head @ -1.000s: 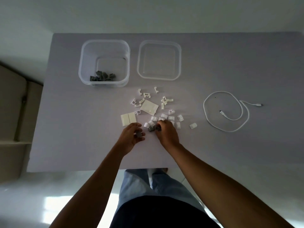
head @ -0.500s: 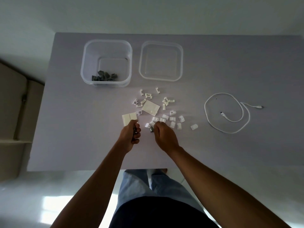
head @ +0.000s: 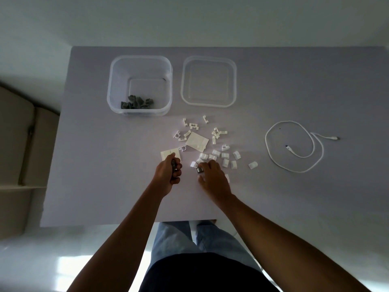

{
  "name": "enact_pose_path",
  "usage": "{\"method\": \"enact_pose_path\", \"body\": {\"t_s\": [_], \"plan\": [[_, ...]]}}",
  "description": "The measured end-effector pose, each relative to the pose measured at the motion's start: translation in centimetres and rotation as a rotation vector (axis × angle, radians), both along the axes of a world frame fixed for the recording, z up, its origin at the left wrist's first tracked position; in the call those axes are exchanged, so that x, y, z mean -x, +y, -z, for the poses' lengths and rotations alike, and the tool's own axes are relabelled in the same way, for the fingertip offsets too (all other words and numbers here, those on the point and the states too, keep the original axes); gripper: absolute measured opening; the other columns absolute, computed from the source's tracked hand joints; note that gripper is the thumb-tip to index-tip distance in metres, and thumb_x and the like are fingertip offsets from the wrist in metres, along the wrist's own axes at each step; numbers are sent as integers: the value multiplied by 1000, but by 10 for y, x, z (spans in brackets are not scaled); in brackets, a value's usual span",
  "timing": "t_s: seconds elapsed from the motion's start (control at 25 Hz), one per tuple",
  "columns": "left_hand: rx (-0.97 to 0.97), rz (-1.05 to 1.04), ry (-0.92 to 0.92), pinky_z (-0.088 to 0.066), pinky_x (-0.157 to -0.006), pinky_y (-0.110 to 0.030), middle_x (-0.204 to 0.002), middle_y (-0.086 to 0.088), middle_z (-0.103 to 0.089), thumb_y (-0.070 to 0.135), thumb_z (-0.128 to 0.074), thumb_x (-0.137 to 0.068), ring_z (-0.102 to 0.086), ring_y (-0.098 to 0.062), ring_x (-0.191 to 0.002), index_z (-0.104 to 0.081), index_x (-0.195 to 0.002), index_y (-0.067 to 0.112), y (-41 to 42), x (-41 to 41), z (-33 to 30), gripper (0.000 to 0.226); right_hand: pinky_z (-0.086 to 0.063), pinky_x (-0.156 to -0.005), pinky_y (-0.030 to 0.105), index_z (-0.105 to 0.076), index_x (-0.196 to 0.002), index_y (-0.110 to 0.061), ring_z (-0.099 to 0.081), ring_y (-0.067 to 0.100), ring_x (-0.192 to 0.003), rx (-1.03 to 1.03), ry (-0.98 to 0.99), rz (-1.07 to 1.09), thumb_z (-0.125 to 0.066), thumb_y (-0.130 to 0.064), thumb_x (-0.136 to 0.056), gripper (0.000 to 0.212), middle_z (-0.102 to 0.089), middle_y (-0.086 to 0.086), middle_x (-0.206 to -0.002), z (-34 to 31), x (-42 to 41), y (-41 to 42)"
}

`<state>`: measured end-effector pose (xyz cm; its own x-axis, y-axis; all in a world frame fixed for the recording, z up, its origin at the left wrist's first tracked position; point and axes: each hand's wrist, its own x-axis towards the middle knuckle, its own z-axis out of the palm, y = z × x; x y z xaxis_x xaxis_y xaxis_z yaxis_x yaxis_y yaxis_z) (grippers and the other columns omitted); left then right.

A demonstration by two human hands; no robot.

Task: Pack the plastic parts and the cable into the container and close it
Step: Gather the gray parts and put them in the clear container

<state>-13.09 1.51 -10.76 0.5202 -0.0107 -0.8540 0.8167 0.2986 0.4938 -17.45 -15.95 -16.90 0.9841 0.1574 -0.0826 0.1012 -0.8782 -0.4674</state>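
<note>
Left hand (head: 168, 174) fisted around grey parts (head: 173, 164). Right hand (head: 212, 177) pinches a dark part (head: 199, 170) on the table (head: 105, 165). White parts (head: 219, 154) scattered; cable (head: 294, 146) coiled right; container (head: 140, 85) open, lid (head: 208, 81) beside it.

container (head: 139, 85) left of lid (head: 208, 81) | parts (head: 212, 148) in front | cable (head: 294, 146) right

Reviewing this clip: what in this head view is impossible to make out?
- Left hand: its curled fingers cover most of the grey parts it grips; their count is hidden.
- Right hand: whether it pinches the dark part or only touches it is unclear.
- Grey parts in the container: heaped and too small to count.
- Cable: plug types too small to tell.
</note>
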Motion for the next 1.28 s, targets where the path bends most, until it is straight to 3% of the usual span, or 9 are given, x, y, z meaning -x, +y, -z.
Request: {"method": "enact_pose_path", "body": {"t_s": [0.12, 0.2, 0.28, 0.44, 0.6, 0.76, 1.04, 1.2, 1.28], "plan": [[-18, 26, -27, -20, -40, -22, -58, 0, -46, 35, -45, -99, -30, -10, -42, -50, -71, 14, 6, -12, -4, 35, -56, -64, 31, -66, -106, -10, -61, 24, -83, -6, -66, 28, -67, -14, -87, 19, -62, 12, -93, 3, -8, 3], [-26, 46, -54, -20, -40, -22, -57, 0, -45, 35, -45, -98, -29, -11, -43, -49, -69, 15, 11, -18, -6, 36, -52, -69, 23, -66, -101, -12, -57, 17, -84, -193, -22, 119, -64, -21, -91, 13, -60, 7, -93, -3, -12, 6], [-39, 79, -75, -19, -41, -23, -55, 1, -41, 35, -44, -98, -27, -11, -44, -48, -67, 16, 19, -27, -11, 38, -47, -69, 16, -64, -93, -13, -54, 10, -79, -453, 61, 309, -66, -23, -90, 11, -60, 4, -87, -15, -19, 12], [-126, 106, -180, -24, -43, -24, -55, 1, -39, 35, -44, -98, -30, -13, -46, -46, -65, 19, 47, -67, -30, 37, -39, -59, 26, -58, -75, -11, -47, 16, -64, -1233, 463, 749, -55, -12, -90, 16, -52, 4, -67, -67, -64, 33], [-438, 216, -424, -33, -49, -26, -59, -5, -46, 29, -51, -95, -40, -16, -51, -52, -67, 12, 88, -130, -43, 33, -35, -55, 29, -59, -78, -10, -49, 21, -60, -1721, 636, 759, -43, -16, -88, 19, -54, 8, -70, -109, -126, 65], [-919, 581, -644, -43, -60, -30, -65, -3, -58, 33, -56, -94, -53, -17, -60, -60, -76, 5, 123, -193, -43, 34, -41, -53, 27, -62, -78, -9, -52, 18, -59, -1563, 646, 694, -54, -20, -88, 16, -57, 7, -71, -124, -188, 106], [-1137, 1190, -692, -40, -67, -32, -93, -15, -59, 23, -53, -96, -56, -27, -80, -62, -92, 2, 148, -249, -29, 23, -46, -61, 31, -63, -87, -7, -55, 18, -59, -1039, 747, 782, -56, -15, -89, 10, -59, 9, -71, -99, -276, 170], [-1135, 1416, -746, -47, -80, -33, -101, -13, -64, 21, -57, -94, -61, -27, -96, -66, -100, 6, 152, -258, -22, 18, -54, -91, 42, -63, -103, -8, -64, 29, -93, -773, 743, 675, -51, -18, -95, 18, -68, 17, -101, -81, -304, 184], [-1191, 1433, -752, -47, -82, -33, -102, -8, -66, 20, -58, -94, -62, -24, -96, -65, -103, 10, 160, -256, -24, 16, -52, -94, 45, -64, -107, -5, -63, 31, -99, -698, 741, 584, -49, -19, -95, 24, -67, 19, -108, -76, -311, 194]]}}
